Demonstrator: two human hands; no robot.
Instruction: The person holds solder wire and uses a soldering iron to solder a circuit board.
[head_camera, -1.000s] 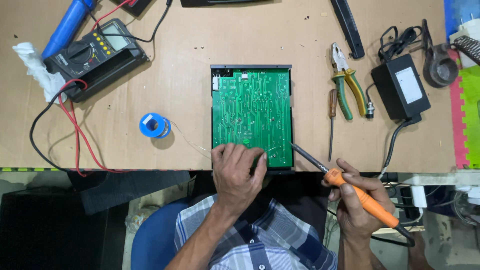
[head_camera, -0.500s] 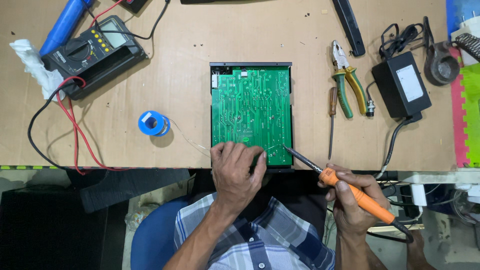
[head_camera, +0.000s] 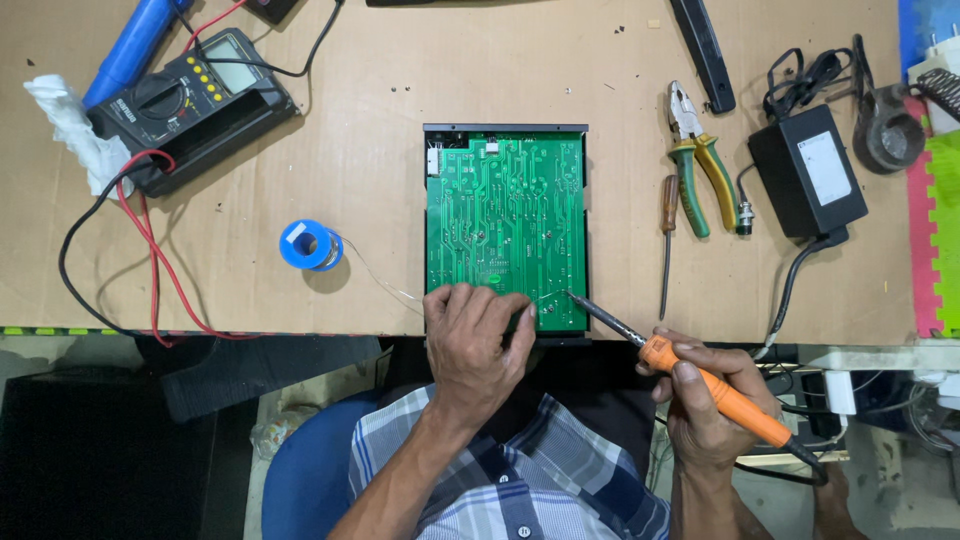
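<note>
**Iron tip on the bottom right corner of the board**

While the left hand (head_camera: 478, 335) rests curled on the near edge of the green circuit board (head_camera: 507, 228), pinching thin solder wire, the right hand (head_camera: 712, 405) grips the orange soldering iron (head_camera: 680, 368) in a closed fist. Its shaft runs diagonally up-left, tip touching the board just right of the left fingers. The blue solder spool (head_camera: 310, 245) sits off to the left

An electronics repair workshop: a wooden bench (head_camera: 620, 60) strewn with a multimeter (head_camera: 195, 105), pliers (head_camera: 698, 160) and solder spool (head_camera: 310, 245).
</note>
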